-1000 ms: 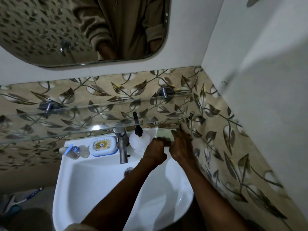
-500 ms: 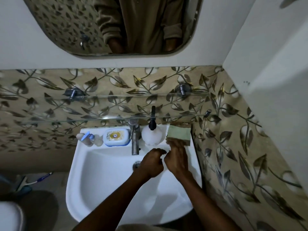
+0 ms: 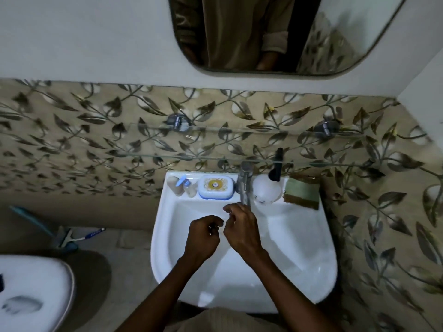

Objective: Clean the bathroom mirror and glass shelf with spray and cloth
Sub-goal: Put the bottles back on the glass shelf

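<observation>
The mirror [image 3: 287, 32] hangs on the wall above and reflects a person's torso. The glass shelf [image 3: 215, 155] runs across the leaf-patterned tiles, with nothing on it. A white spray bottle [image 3: 265, 189] with a black trigger stands on the basin's back ledge, right of the tap [image 3: 245, 185]. A folded green cloth [image 3: 302, 193] lies on the ledge's right corner. Over the basin, my left hand [image 3: 203, 237] is curled into a fist and holds nothing. My right hand [image 3: 242, 227] is beside it below the tap, its fingers loosely bent and holding nothing. Neither touches the cloth or the bottle.
The white basin [image 3: 163, 236] also carries a blue-and-white soap box [image 3: 215, 186] and small bottles [image 3: 183, 185] on its left ledge. A toilet [image 3: 31, 291] stands at lower left. A brush and a squeegee [image 3: 69, 238] lie on the floor. A wall closes in on the right.
My right hand has let go of the green cloth, which stays on the basin's right corner, and both hands have drawn back over the bowl. The view has shifted left.
</observation>
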